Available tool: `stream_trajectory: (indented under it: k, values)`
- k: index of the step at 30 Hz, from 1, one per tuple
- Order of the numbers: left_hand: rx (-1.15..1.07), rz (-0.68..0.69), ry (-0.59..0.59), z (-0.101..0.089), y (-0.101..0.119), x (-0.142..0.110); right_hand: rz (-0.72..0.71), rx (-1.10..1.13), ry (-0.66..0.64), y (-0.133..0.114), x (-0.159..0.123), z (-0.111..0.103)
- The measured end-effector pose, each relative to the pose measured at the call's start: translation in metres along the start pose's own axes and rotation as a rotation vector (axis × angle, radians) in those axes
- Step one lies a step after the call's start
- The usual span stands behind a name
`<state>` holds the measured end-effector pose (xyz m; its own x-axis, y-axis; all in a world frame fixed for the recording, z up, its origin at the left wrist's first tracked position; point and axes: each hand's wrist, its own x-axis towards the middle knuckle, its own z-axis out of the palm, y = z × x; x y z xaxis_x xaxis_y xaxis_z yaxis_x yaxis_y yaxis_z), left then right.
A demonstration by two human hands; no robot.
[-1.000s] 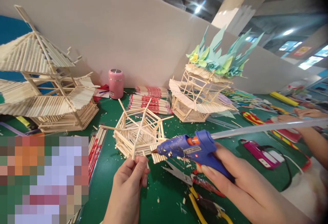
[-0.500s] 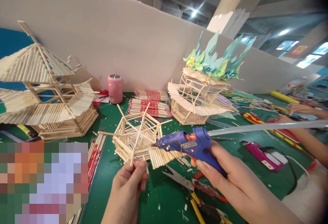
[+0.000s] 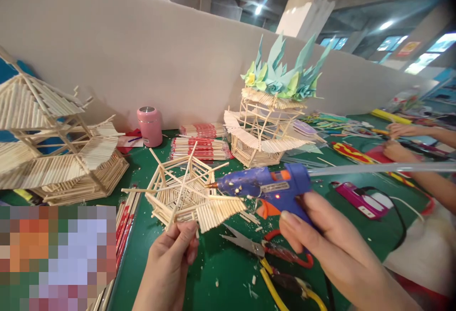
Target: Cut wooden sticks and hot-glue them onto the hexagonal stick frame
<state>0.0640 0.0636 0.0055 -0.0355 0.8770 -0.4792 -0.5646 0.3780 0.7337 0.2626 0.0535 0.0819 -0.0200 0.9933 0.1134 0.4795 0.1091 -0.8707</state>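
My left hand (image 3: 167, 266) is closed, pinching the near edge of a hexagonal frame of thin wooden sticks (image 3: 181, 192), held tilted just above the green table (image 3: 221, 263). A small fan-shaped panel of sticks (image 3: 221, 209) hangs off the frame's right side. My right hand (image 3: 335, 254) grips a blue hot glue gun (image 3: 270, 190) with an orange trigger. Its nozzle points left, close to the frame's right edge. A clear glue stick (image 3: 377, 168) juts out of the gun's back to the right.
A large stick pagoda (image 3: 53, 149) stands at the left, a smaller one topped with green paper leaves (image 3: 267, 126) at the back. A pink can (image 3: 149, 126), bundled sticks (image 3: 199, 147), scissors (image 3: 263, 247) and yellow-handled pliers (image 3: 285, 285) lie around. Another person's hands (image 3: 395, 140) work at the right.
The glue gun has drawn back to the right, away from the frame. The frame in my left hand has shifted a little left. The view has tipped upward slightly.
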Motion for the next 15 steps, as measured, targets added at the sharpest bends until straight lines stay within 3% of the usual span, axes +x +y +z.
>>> stream_trajectory:
  k: [6,15]
  values:
    - [-0.03,0.019,0.038,0.008,0.003,0.002,0.099,0.252,0.129,0.016,-0.001,-0.012]
    - [-0.014,0.015,0.085,0.011,0.005,-0.001,0.243,0.338,0.209,0.038,-0.011,-0.029]
